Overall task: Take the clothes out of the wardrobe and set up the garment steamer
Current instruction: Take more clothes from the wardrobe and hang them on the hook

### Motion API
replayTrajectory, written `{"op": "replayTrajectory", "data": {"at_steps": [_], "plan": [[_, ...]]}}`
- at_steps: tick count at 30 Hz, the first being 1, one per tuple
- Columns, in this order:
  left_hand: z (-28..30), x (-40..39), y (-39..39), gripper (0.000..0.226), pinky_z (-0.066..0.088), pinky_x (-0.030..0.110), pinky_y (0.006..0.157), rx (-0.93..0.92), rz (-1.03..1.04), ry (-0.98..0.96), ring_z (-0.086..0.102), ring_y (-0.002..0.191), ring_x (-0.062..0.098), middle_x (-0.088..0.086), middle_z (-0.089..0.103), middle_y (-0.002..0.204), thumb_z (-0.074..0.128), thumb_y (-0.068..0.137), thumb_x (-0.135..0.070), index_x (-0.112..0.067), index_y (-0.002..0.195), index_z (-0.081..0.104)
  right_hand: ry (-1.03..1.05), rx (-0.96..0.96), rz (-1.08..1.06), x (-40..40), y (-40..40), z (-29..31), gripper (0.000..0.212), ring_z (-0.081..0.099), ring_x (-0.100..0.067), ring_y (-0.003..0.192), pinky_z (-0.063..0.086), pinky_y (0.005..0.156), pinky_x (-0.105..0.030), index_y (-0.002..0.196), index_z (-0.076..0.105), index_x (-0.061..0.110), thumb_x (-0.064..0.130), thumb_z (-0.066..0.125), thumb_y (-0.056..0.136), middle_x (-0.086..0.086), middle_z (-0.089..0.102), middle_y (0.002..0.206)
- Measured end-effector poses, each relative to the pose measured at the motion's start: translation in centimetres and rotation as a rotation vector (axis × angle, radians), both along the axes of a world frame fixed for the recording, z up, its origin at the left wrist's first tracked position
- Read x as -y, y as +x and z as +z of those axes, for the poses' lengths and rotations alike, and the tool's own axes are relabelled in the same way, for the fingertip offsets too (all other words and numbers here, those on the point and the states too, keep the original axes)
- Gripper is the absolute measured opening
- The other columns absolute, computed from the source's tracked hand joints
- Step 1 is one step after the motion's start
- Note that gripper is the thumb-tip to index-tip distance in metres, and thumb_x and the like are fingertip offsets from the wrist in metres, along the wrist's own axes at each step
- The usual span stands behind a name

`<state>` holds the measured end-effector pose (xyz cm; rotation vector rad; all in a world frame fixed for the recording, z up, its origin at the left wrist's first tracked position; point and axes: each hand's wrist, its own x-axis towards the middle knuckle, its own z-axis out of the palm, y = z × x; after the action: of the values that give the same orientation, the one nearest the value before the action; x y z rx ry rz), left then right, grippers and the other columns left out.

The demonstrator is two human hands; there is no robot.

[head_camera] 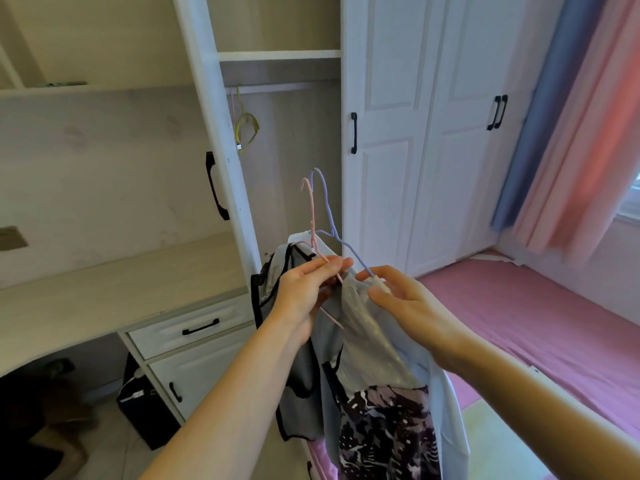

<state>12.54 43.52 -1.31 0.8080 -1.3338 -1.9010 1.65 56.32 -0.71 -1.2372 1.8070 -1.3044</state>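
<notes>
Room: open wardrobe [284, 140] far, pink bed [519, 323] right.
Clothes [363, 358]: held mid-frame on two hangers [320, 216]; judged light, limp, slippery.
Left hand [304, 289]: pinched on hanger wires.
Right hand [408, 303]: fingers closed on fabric.
Grip: best taken at hanger necks.

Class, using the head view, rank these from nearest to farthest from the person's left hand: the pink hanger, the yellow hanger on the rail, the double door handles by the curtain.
1. Pink hanger: in the left hand.
2. Yellow hanger: above, in the wardrobe.
3. Double door handles: far right.
</notes>
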Motion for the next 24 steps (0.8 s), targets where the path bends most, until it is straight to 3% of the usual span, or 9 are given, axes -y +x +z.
{"op": "replayTrajectory", "data": {"at_steps": [5, 10, 13, 18, 24], "plan": [[-0.6, -3.2, 4.0, 0.019, 0.049, 0.032, 0.092, -0.068, 0.036, 0.039, 0.064, 0.091, 0.016, 0.006, 0.075, 0.101, 0.067, 0.086, -0.011, -0.006, 0.103, 0.072, -0.028, 0.015, 0.023, -3.2, 3.8, -0.4, 0.017, 0.057, -0.005, 0.109, 0.041, 0.104, -0.038, 0.107, 0.062, 0.039, 0.033, 0.050, 0.096, 0.013, 0.065, 0.112], [-0.5, -6.7, 8.1, 0.024, 0.052, 0.022, 0.079, -0.158, 0.078, 0.090, 0.066, 0.087, 0.009, 0.003, 0.075, 0.101, 0.066, 0.086, -0.010, -0.009, 0.110, 0.069, -0.065, 0.046, 0.036, -6.7, 7.6, -0.7, 0.021, 0.064, -0.018, 0.097, 0.048, 0.096, -0.049, 0.107, 0.063, 0.040, 0.027, 0.050, 0.098, 0.005, 0.069, 0.107], [-0.2, -8.9, 10.6, 0.024, 0.054, 0.021, 0.075, -0.206, 0.103, 0.114, 0.065, 0.081, 0.008, 0.004, 0.075, 0.101, 0.067, 0.085, -0.009, -0.010, 0.108, 0.070, -0.102, 0.026, 0.070, -8.7, 10.2, -1.1, 0.022, 0.064, -0.019, 0.102, 0.046, 0.099, -0.048, 0.109, 0.063, 0.039, 0.025, 0.051, 0.097, 0.004, 0.069, 0.109], [0.4, -12.4, 13.7, 0.028, 0.054, 0.019, 0.060, -0.206, 0.161, 0.070, 0.057, 0.061, 0.010, 0.008, 0.060, 0.081, 0.072, 0.079, -0.011, -0.005, 0.107, 0.073, -0.119, -0.034, 0.133, -11.4, 13.3, -0.9, 0.026, 0.062, -0.019, 0.107, 0.045, 0.098, -0.053, 0.116, 0.061, 0.037, 0.036, 0.050, 0.092, 0.004, 0.067, 0.112], [0.9, -14.7, 15.3, 0.016, 0.047, 0.022, 0.059, -0.259, 0.197, 0.118, 0.046, 0.061, 0.014, 0.001, 0.043, 0.067, 0.072, 0.080, -0.014, -0.011, 0.095, 0.078, -0.156, -0.078, 0.202, -12.8, 15.0, 0.0, 0.028, 0.060, -0.006, 0.110, 0.047, 0.099, -0.042, 0.123, 0.059, 0.035, 0.027, 0.049, 0.098, 0.010, 0.067, 0.116]]}}
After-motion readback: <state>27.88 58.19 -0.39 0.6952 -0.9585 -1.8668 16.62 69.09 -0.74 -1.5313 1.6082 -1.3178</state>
